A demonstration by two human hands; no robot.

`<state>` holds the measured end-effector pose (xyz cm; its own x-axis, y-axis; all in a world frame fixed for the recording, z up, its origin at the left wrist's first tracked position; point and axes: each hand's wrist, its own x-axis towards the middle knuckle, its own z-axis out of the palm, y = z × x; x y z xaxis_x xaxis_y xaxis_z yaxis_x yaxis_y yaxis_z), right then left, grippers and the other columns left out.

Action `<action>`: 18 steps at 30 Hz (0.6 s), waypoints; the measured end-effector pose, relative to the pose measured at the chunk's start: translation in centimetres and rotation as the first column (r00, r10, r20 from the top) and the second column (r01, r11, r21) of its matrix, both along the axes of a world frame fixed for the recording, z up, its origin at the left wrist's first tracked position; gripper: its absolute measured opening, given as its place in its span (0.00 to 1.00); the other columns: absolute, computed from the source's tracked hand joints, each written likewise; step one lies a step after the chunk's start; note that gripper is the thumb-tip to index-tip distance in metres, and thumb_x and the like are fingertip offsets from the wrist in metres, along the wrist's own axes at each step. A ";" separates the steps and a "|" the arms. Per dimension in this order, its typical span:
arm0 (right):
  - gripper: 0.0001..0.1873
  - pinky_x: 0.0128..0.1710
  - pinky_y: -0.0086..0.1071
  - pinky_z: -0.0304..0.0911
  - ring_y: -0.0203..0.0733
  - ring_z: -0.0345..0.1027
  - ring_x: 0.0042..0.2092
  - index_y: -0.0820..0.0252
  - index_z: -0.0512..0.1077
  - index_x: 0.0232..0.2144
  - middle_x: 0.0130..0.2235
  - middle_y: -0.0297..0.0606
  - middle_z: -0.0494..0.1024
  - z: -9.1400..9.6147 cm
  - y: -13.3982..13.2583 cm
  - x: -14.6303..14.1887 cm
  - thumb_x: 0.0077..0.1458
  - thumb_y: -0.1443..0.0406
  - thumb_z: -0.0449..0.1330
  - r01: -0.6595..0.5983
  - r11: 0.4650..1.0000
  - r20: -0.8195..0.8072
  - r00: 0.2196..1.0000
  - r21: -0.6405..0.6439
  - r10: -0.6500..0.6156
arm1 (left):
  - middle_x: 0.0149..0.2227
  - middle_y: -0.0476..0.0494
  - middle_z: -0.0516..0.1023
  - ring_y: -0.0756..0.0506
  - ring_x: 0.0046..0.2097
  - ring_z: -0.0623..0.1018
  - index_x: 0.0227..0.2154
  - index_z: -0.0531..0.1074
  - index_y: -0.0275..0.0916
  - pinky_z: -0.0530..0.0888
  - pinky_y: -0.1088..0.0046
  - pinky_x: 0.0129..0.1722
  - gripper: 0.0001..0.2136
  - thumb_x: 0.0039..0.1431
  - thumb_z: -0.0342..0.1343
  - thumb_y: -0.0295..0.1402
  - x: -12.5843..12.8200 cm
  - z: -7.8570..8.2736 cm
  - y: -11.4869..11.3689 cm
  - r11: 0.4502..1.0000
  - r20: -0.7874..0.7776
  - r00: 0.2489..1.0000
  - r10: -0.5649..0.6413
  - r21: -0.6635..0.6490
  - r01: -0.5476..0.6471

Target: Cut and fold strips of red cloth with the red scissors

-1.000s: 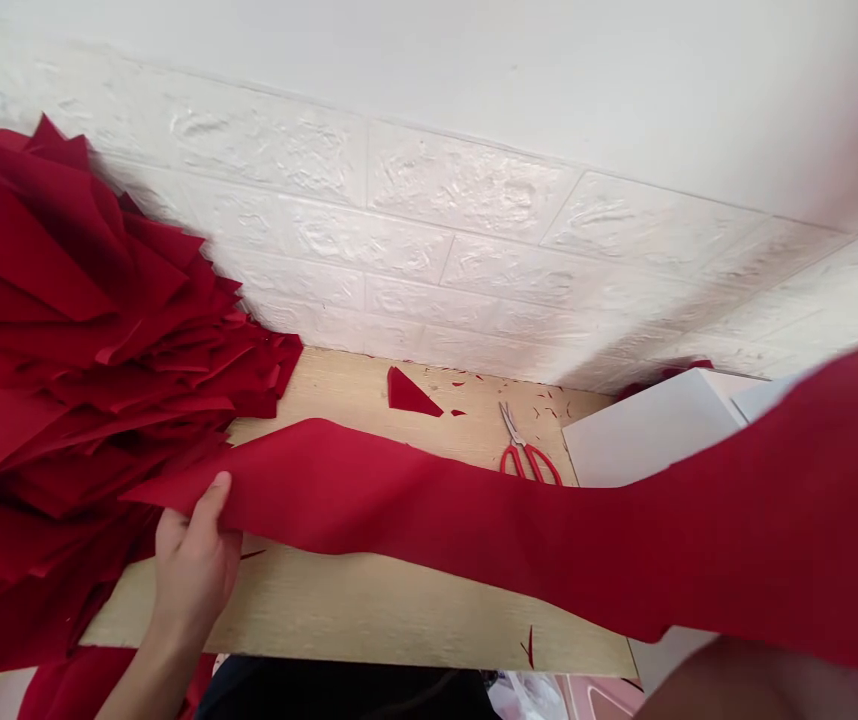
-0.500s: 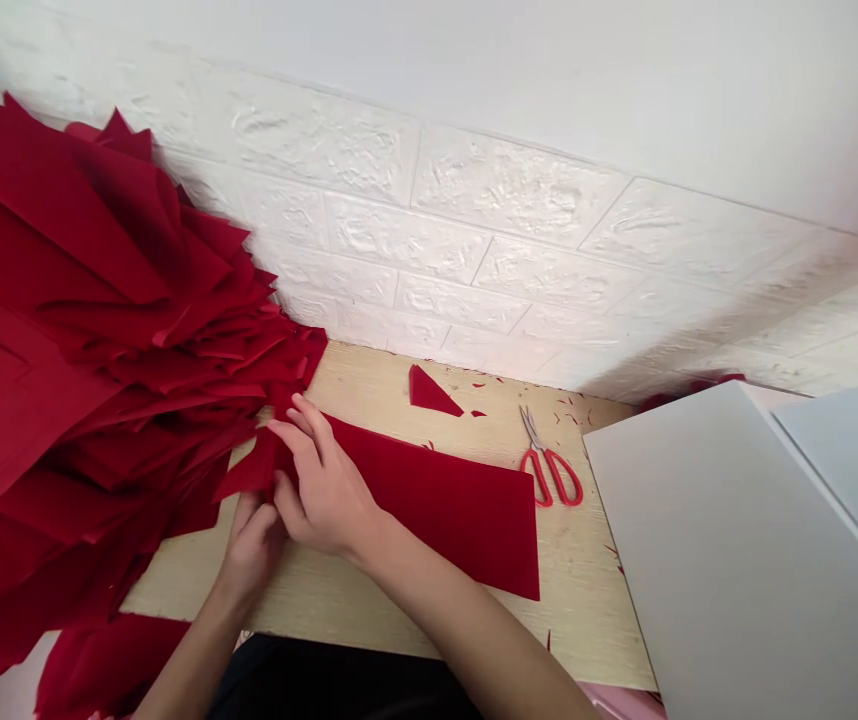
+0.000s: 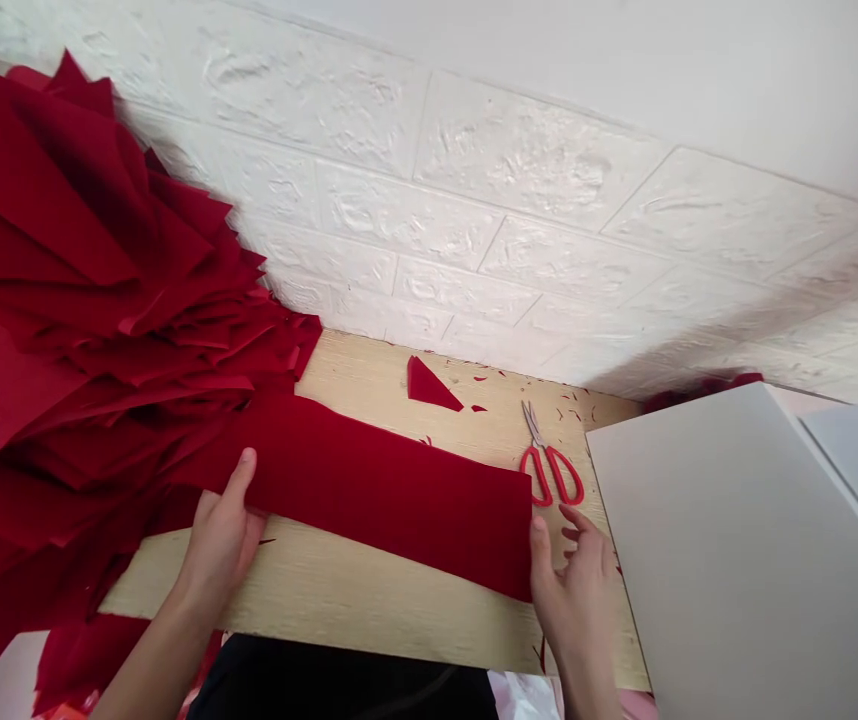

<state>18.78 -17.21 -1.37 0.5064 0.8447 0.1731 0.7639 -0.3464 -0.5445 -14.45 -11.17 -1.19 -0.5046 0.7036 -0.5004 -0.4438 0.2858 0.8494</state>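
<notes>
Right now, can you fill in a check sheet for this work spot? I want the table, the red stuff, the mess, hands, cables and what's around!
Surface: pale wooden table, red bits scattered on it.
Job's things: red fabric strip lies across it; red pile at the left.
Clutter: red-handled scissors near the strip's right end; three-cornered scrap near the wall.
Left grip: holds the strip, thumb on top.
Right grip: open at the strip's end; contact unclear.
Cables: nothing seen.
Surroundings: white brick-patterned wall; white box at the right.

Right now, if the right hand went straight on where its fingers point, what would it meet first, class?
Probably the red-handled scissors, just beyond the right hand, though depth is unclear.
</notes>
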 end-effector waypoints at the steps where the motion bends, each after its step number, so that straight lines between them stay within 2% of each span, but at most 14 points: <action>1: 0.30 0.44 0.47 0.66 0.53 0.69 0.45 0.62 0.70 0.47 0.47 0.53 0.75 -0.2 -0.4 0.7 0.57 0.43 0.55 0.033 0.998 -0.034 0.999 -0.055 -0.035 | 0.45 0.37 0.83 0.38 0.50 0.81 0.42 0.75 0.37 0.80 0.58 0.52 0.13 0.59 0.60 0.40 0.0 0.2 0.1 1.000 0.009 1.000 0.014 -0.012 -0.014; 3: 0.31 0.43 0.46 0.66 0.52 0.69 0.42 0.61 0.72 0.45 0.41 0.49 0.77 -0.4 -0.7 1.1 0.56 0.42 0.55 0.039 0.993 -0.075 0.996 -0.109 -0.048 | 0.42 0.38 0.83 0.38 0.48 0.81 0.37 0.75 0.36 0.80 0.57 0.52 0.10 0.59 0.61 0.37 0.1 0.5 0.1 0.998 0.000 0.999 0.050 -0.037 -0.050; 8: 0.22 0.38 0.40 0.63 0.47 0.69 0.34 0.57 0.72 0.29 0.32 0.43 0.78 0.0 0.4 0.8 0.58 0.46 0.53 -0.096 0.987 -0.128 0.989 -0.128 0.080 | 0.43 0.45 0.84 0.39 0.48 0.81 0.32 0.74 0.39 0.80 0.56 0.51 0.09 0.51 0.65 0.37 -0.5 1.3 0.2 0.995 -0.125 0.987 0.101 0.004 -0.102; 11: 0.22 0.36 0.38 0.62 0.46 0.69 0.32 0.57 0.72 0.28 0.30 0.42 0.78 0.2 0.4 1.3 0.59 0.47 0.52 -0.135 0.979 -0.166 0.980 -0.154 0.109 | 0.42 0.48 0.84 0.40 0.46 0.81 0.31 0.75 0.40 0.81 0.57 0.48 0.10 0.46 0.67 0.37 -1.2 1.7 0.1 0.995 -0.163 0.981 0.104 0.007 -0.104; 13: 0.22 0.34 0.37 0.63 0.46 0.70 0.31 0.57 0.72 0.29 0.30 0.41 0.79 0.3 0.2 1.9 0.58 0.46 0.52 -0.132 0.976 -0.223 0.971 -0.173 0.091 | 0.39 0.49 0.84 0.40 0.42 0.82 0.33 0.76 0.41 0.82 0.59 0.45 0.11 0.47 0.65 0.39 -1.7 2.0 -0.2 0.995 -0.220 0.971 0.093 -0.019 -0.099; 15: 0.23 0.32 0.36 0.65 0.45 0.71 0.30 0.57 0.73 0.31 0.30 0.41 0.79 0.4 -0.1 2.4 0.57 0.45 0.53 -0.122 0.974 -0.290 0.955 -0.193 0.062 | 0.36 0.51 0.84 0.41 0.40 0.81 0.35 0.77 0.43 0.81 0.61 0.42 0.13 0.47 0.63 0.42 -2.3 2.3 -0.9 0.994 -0.362 0.932 0.026 -0.094 -0.064; 18: 0.23 0.28 0.34 0.65 0.43 0.70 0.27 0.56 0.73 0.31 0.28 0.39 0.79 0.8 -0.3 3.0 0.55 0.44 0.54 -0.104 0.971 -0.320 0.947 -0.216 0.030 | 0.29 0.53 0.83 0.39 0.40 0.81 0.35 0.78 0.45 0.79 0.65 0.39 0.16 0.46 0.61 0.48 -3.0 3.0 -2.1 0.955 -0.607 0.781 -0.145 -0.292 -0.049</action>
<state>21.81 -17.52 -0.62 0.4445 0.8764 -0.1852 0.5934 -0.4430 -0.6721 -17.43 -13.26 1.76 -0.7404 0.6161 -0.2689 0.1680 0.5569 0.8134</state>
